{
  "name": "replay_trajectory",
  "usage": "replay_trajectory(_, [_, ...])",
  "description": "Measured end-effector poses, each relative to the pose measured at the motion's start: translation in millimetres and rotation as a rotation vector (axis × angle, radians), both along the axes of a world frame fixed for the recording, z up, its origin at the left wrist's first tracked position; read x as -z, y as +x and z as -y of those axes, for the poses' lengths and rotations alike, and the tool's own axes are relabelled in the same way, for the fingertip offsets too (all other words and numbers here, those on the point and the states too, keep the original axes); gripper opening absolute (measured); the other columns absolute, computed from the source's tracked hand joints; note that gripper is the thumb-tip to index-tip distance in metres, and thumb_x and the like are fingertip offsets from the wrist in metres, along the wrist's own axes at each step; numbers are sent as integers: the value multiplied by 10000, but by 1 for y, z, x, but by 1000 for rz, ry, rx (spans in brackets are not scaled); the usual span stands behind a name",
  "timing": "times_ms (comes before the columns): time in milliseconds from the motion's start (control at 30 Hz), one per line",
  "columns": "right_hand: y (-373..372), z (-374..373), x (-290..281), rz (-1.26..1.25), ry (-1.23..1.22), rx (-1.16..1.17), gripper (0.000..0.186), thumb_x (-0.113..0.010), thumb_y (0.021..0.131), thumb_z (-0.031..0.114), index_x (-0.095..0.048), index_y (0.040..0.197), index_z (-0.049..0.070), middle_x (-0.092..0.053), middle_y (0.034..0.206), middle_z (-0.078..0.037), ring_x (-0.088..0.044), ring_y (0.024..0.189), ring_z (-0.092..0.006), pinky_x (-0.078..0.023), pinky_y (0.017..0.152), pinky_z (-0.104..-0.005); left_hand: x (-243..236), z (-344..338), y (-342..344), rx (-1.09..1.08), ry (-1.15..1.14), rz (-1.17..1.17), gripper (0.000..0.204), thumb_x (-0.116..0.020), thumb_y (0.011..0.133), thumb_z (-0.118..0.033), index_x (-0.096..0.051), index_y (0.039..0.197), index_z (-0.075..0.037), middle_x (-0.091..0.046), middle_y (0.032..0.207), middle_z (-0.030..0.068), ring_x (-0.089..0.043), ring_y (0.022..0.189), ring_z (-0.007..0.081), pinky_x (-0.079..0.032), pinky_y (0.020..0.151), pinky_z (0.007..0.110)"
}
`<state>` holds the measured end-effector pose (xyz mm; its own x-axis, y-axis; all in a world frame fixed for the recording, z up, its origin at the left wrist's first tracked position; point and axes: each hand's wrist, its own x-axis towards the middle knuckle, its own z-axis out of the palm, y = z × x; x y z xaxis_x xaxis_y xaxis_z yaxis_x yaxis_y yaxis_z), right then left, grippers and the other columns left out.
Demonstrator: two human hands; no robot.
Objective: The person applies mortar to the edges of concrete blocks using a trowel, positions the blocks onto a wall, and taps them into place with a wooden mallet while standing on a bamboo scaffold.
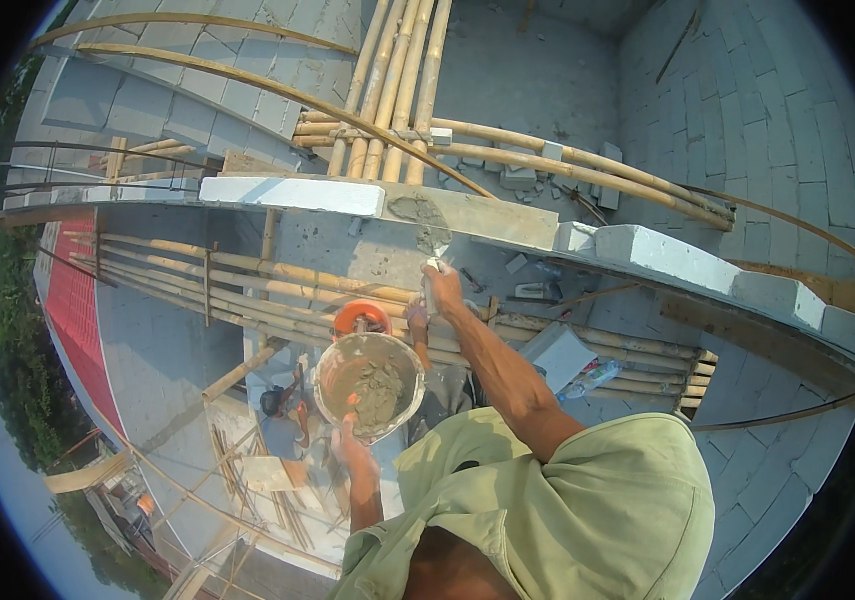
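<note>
My right hand (443, 291) is closed around the handle of a trowel (436, 243). Grey mortar lies on the trowel's blade, which is at the edge of the wall top. Wet mortar (415, 209) is spread on that bare stretch, beside a white block (292, 195) to the left. At the near rim of a round bucket (324, 392), my left hand (352, 446) grips with its fingers partly hidden. Lumpy grey mortar (379, 388) fills much of the bucket. Another person's hand (417, 314) shows just below the trowel hand.
Bamboo poles (277, 270) run below the wall, and more poles (397, 80) cross beyond it. White blocks (662, 255) continue along the wall to the right. A round orange container (361, 316) is behind the bucket. Far below, a person (272, 402) is among planks. A plastic bottle (592, 379) lies near my right elbow.
</note>
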<state>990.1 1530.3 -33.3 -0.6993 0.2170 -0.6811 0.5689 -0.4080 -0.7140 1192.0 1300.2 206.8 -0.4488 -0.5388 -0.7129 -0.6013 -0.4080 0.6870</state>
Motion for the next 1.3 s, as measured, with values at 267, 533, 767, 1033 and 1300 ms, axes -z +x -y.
replay_trajectory(267, [52, -74, -30, 146, -150, -91, 198, -599, 973, 258, -582, 992, 62, -589, 750, -77, -597, 559, -194, -491, 421, -353, 12, 5, -18, 2, -23, -66, 210, -622, 1007, -180, -604, 1170, -49, -695, 1038, 66, -690, 822, 160, -497, 561, 304])
replay_trajectory(533, [73, -111, -218, -126, 463, -900, 510, -666, 836, 312, -688, 1208, -36, -734, 1045, -236, -702, 964, -393, -538, 855, -476, 3, 2, -78, 401, -357, -70, 173, -681, 988, -223, -634, 936, -65, -553, 802, -29, -458, 658, 58, -349, 533, 269])
replay_trajectory(767, [69, -29, -214, -279, 907, -1321, 334, -687, 816, 269, -739, 931, -40, -735, 967, -267, -729, 856, -439, -575, 715, -494, -30, -36, -125, 874, -463, -241, 324, -741, 956, -176, -527, 745, -57, -377, 686, -75, -314, 641, 43, -241, 544, 289])
replay_trajectory(1033, [77, -63, -229, -298, 582, -1223, 351, -667, 847, 262, -718, 1001, -49, -746, 907, -260, -740, 787, -387, -575, 689, -460, -14, -55, -129, 844, -396, -359, 354, -746, 957, -170, -499, 725, -66, -362, 687, -85, -314, 648, 37, -247, 554, 276])
replay_trajectory(1300, [66, -131, -214, -174, -50, -841, 251, -687, 888, 210, -725, 1030, 7, -668, 801, -65, -608, 634, -140, -496, 619, -301, 11, -20, -114, 377, -178, -214, 294, -645, 1046, -289, -602, 837, -85, -478, 725, -76, -382, 615, 39, -307, 530, 246])
